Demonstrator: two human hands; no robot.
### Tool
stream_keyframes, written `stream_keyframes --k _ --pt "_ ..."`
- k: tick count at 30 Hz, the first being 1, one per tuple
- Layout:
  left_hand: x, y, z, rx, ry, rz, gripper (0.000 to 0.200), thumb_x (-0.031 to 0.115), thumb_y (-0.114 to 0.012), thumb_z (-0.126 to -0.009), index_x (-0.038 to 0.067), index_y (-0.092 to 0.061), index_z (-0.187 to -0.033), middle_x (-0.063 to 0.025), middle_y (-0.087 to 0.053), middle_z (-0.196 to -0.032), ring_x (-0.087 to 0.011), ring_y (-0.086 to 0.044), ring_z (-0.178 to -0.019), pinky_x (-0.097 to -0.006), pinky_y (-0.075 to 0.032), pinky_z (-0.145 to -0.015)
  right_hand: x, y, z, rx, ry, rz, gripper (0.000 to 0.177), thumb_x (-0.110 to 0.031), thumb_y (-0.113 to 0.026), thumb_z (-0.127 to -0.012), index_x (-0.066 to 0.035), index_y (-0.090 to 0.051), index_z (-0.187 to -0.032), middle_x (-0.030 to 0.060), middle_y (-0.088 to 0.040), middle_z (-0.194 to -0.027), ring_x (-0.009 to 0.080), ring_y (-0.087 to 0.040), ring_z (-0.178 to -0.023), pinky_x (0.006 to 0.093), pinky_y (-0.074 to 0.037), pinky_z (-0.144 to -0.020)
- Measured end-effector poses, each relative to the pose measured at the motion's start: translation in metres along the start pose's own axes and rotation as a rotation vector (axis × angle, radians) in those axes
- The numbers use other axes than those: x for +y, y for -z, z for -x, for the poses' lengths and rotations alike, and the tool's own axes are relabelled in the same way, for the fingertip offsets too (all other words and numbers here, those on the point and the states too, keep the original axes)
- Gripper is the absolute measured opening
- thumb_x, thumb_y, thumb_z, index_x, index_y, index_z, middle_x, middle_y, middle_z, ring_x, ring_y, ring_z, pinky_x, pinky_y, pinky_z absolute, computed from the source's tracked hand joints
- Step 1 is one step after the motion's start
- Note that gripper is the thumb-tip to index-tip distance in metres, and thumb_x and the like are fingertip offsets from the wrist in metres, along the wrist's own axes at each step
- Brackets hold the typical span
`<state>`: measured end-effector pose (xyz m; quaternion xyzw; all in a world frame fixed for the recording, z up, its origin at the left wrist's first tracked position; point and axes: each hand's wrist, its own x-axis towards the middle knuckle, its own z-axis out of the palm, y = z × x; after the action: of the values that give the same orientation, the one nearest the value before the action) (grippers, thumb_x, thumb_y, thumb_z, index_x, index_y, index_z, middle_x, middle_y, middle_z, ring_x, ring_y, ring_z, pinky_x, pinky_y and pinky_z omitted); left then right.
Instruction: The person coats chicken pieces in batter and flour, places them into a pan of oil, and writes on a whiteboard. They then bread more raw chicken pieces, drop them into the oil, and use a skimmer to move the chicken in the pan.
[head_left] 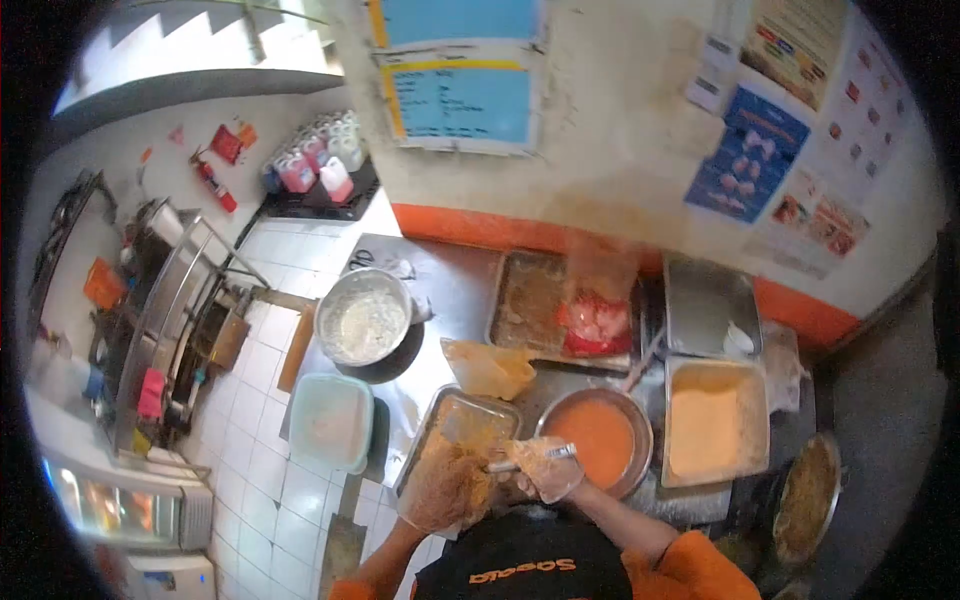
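Note:
My left hand [435, 500], in a clear glove, closes around a brown crumb-coated lump [466, 478] at the near edge of a metal tray [418, 440] of yellowish crumbs. In my right hand [555, 478], also gloved and dusted with crumbs, is a slim metal-handled utensil [545, 455]. Its far end points left at the lump; its tip is hidden. Close beyond my right hand stands a round metal bowl [645, 455] with orange liquid. A crumb-stained plastic bag [490, 368] lies behind the crumb tray.
A bowl of white batter [362, 317] and a pale green tub [330, 422] stand at the left. Behind are a tray with red-bagged meat [597, 322] and a steel pan [712, 305]. Rightward sit a pan of orange powder [716, 425] and a large pot [808, 490].

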<state>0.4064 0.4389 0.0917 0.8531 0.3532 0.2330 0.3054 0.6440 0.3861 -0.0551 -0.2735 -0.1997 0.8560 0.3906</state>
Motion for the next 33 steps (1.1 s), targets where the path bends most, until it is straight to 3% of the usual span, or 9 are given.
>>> stream_keyframes --k 4,7,12,17,21,26,27,29,33 --pt "-0.032 -0.032 0.025 0.015 0.107 0.169 0.031 0.015 -0.054 -0.086 0.003 -0.061 -0.114 -0.0218 -0.061 -0.11 -0.0439 -0.058 -0.1 -0.0493 -0.047 -0.086 -0.017 -0.024 0.015 0.066 0.014 0.183 0.049 -0.027 -0.056 -0.098 -0.003 -0.044 -0.139 0.021 -0.064 -0.106 0.0293 -0.068 -0.089 0.0404 -0.062 -0.072" --pt "-0.035 -0.041 0.04 -0.013 0.158 0.139 0.043 0.025 -0.052 -0.09 0.0 -0.059 -0.125 -0.0231 -0.06 -0.122 -0.0393 -0.058 -0.113 -0.0478 -0.045 -0.096 -0.034 -0.039 0.018 -0.204 -0.051 -0.395 0.048 -0.026 -0.055 -0.099 -0.003 -0.044 -0.139 0.0187 -0.061 -0.113 0.0281 -0.067 -0.089 0.0377 -0.061 -0.07" --pt "-0.04 -0.061 0.042 -0.036 0.271 0.578 0.04 0.018 -0.05 -0.093 0.004 -0.058 -0.129 -0.0199 -0.061 -0.119 -0.0355 -0.057 -0.11 -0.0442 -0.042 -0.098 -0.072 -0.066 0.026 -0.064 0.003 0.417 0.036 -0.024 -0.055 -0.1 -0.009 -0.055 -0.133 0.0093 -0.066 -0.103 0.0167 -0.066 -0.087 0.0243 -0.056 -0.071" --pt "-0.033 -0.038 0.028 -0.318 0.307 1.077 0.049 0.018 -0.052 -0.091 0.003 -0.052 -0.138 -0.0131 -0.061 -0.126 -0.0244 -0.057 -0.111 -0.0384 -0.043 -0.097 -0.148 -0.12 0.017 -0.537 0.514 1.49 0.034 -0.022 -0.062 -0.094 -0.003 -0.061 -0.121 0.0118 -0.067 -0.099 0.0258 -0.064 -0.084 0.0313 -0.054 -0.077" --pt "-0.08 -0.057 0.032 -0.618 0.388 1.162 0.052 0.024 -0.06 -0.094 0.001 -0.047 -0.139 -0.0116 -0.06 -0.126 -0.0206 -0.058 -0.11 -0.0365 -0.048 -0.094 -0.201 -0.166 -0.006 -0.846 0.01 1.698 0.031 -0.019 -0.061 -0.092 -0.005 -0.061 -0.119 0.0159 -0.067 -0.11 0.032 -0.065 -0.1 0.0368 -0.054 -0.085" --pt "-0.1 -0.015 0.059 -0.022 0.717 1.608 0.04 0.025 -0.061 -0.096 0.001 -0.055 -0.129 -0.0101 -0.062 -0.118 -0.023 -0.061 -0.104 -0.0392 -0.051 -0.088 -0.319 -0.229 -0.056 -0.84 0.904 2.083 0.033 -0.019 -0.071 -0.085 -0.009 -0.064 -0.115 0.0142 -0.067 -0.114 0.0305 -0.066 -0.104 0.0374 -0.055 -0.086" --pt "-0.08 0.017 0.058 0.164 0.702 1.459 0.033 0.022 -0.061 -0.095 0.002 -0.06 -0.122 -0.0109 -0.063 -0.115 -0.0261 -0.062 -0.101 -0.041 -0.051 -0.086 -0.346 -0.236 -0.07 -0.651 1.019 2.168 0.03 -0.018 -0.072 -0.084 -0.009 -0.066 -0.112 0.0131 -0.068 -0.112 0.0291 -0.067 -0.101 0.0367 -0.056 -0.084" --pt "-0.061 0.076 0.039 -0.092 0.506 0.216 0.021 0.017 -0.061 -0.09 0.004 -0.067 -0.105 -0.0154 -0.064 -0.113 -0.0338 -0.062 -0.102 -0.0428 -0.05 -0.086 -0.397 -0.243 -0.111 -0.347 1.431 2.258 0.023 -0.017 -0.073 -0.084 -0.009 -0.068 -0.105 0.0115 -0.07 -0.103 0.0273 -0.069 -0.09 0.0356 -0.057 -0.075" --pt "-0.069 0.069 0.074 0.302 0.653 0.159 0.031 0.027 -0.056 -0.096 0.003 -0.063 -0.115 -0.0194 -0.066 -0.108 -0.0359 -0.063 -0.099 -0.0431 -0.05 -0.085 -0.489 -0.245 -0.196 0.21 1.854 2.188 0.025 -0.017 -0.073 -0.084 -0.011 -0.068 -0.107 0.0111 -0.07 -0.096 0.0271 -0.068 -0.078 0.0352 -0.056 -0.064"
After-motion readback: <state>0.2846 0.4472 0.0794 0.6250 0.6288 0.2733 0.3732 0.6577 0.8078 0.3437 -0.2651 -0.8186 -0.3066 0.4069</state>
